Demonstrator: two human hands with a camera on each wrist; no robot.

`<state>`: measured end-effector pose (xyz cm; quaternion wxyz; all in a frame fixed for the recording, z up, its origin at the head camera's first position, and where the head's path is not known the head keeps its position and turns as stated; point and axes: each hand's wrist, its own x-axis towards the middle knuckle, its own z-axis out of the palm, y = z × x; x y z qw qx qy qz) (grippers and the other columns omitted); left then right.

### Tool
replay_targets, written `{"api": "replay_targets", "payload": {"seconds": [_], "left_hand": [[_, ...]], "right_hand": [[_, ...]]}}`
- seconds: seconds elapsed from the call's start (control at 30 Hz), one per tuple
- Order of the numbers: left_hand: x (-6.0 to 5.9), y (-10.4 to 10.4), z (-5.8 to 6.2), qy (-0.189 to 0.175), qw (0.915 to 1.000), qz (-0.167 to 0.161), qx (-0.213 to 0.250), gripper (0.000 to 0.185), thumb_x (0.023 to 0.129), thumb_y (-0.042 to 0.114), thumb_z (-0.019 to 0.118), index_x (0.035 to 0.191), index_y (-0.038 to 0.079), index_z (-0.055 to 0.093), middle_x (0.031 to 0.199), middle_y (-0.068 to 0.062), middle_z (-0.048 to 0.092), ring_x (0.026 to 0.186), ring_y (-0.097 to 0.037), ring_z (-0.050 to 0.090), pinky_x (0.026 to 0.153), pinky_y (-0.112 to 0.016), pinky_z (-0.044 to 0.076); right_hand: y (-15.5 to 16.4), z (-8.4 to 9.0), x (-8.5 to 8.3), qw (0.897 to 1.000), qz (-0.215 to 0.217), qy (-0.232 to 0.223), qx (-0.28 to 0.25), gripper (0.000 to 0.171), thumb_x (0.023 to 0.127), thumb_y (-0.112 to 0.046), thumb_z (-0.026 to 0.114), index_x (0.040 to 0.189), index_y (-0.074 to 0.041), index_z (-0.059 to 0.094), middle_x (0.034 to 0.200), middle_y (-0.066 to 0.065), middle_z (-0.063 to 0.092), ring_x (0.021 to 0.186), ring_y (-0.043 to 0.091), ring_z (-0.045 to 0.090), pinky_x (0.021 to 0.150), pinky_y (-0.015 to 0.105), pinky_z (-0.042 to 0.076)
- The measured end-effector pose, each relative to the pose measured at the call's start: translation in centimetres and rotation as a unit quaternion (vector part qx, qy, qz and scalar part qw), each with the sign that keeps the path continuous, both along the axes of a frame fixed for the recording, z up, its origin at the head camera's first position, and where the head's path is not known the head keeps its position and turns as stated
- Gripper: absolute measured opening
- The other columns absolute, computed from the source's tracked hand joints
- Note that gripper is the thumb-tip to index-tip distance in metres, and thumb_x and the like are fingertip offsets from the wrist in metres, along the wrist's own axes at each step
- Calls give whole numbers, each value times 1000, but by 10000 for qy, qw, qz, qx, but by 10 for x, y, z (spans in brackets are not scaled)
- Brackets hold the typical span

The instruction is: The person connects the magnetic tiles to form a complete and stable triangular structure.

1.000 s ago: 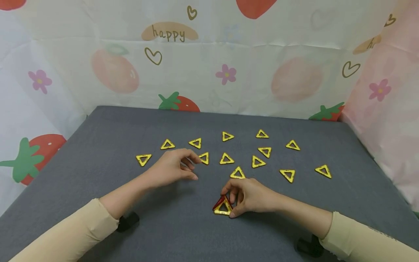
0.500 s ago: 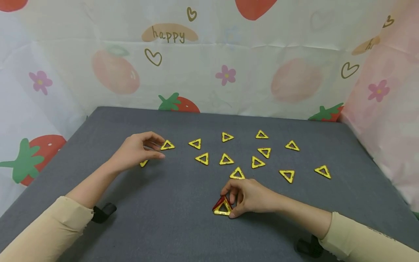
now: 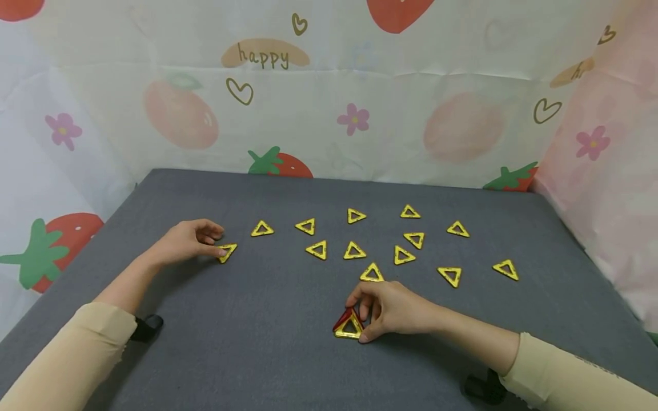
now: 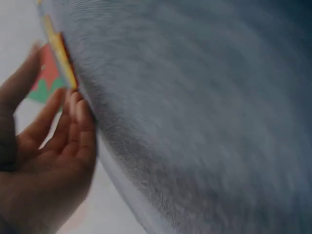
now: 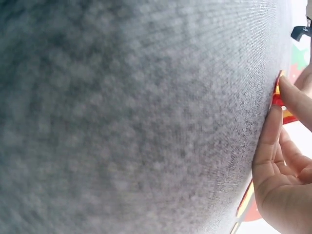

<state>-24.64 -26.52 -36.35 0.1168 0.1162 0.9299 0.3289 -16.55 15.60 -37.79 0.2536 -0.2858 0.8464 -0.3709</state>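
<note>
A: Okay, head view first. Your left hand [image 3: 186, 242] sits left of centre, fingers curled, thumb and fingertips touching the leftmost yellow triangle [image 3: 227, 251]. Whether it's pinched yet, I cannot tell.

B: Which way does it lie from the hand?

A: Immediately to the hand's right in frame, flat on the grey cloth [image 3: 267, 354], one tip pointing toward the bottom. Your left is much nearer to it than your right. Your right hand [image 3: 393, 311], lower centre, fingers wrapped on the small red-and-yellow pyramid [image 3: 349, 326].

B: Left wrist view?

A: Blurred. Fingers [image 4: 80, 126] loosely bent against the cloth, yellow edge [image 4: 61, 51] at upper left, just past the fingertips.

B: Right wrist?

A: Thumb [image 5: 270, 141] and finger press the pyramid's edge [image 5: 279, 97] at the right border.
</note>
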Motion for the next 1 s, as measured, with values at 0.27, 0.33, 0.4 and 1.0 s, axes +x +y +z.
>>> {"api": "replay_targets", "payload": {"seconds": [0.27,0.33,0.4,1.0], "left_hand": [[-2,-3,-8,-71,9993,-378,-26,59,77,38,74,125,11,56,128,-15,52,111,-28,51,82,-35,45],[-1,-3,-8,-57,9992,-392,-87,58,76,38,74,125,11,56,128,-16,50,111,-28,50,82,-35,44],[0,-3,-9,-54,9991,-389,-131,58,76,40,74,124,12,57,129,-16,49,112,-29,49,82,-36,44],[-1,-1,-11,33,9993,-301,-200,49,77,36,75,116,10,61,122,-16,48,106,-28,50,77,-32,44]], "right_hand": [[1,1,0,10000,-28,-25,36,47,68,-26,83,109,-24,60,86,0,60,63,12,61,59,26,52],[0,1,0,10000,-16,-29,37,47,68,-26,83,109,-23,60,86,0,60,63,12,61,60,26,52],[0,1,0,10000,2,-26,40,47,69,-26,83,110,-23,60,86,0,60,63,12,61,59,26,52],[0,0,-1,10000,2,-20,28,48,69,-25,83,110,-23,59,86,-1,60,63,11,61,59,25,52]]}}
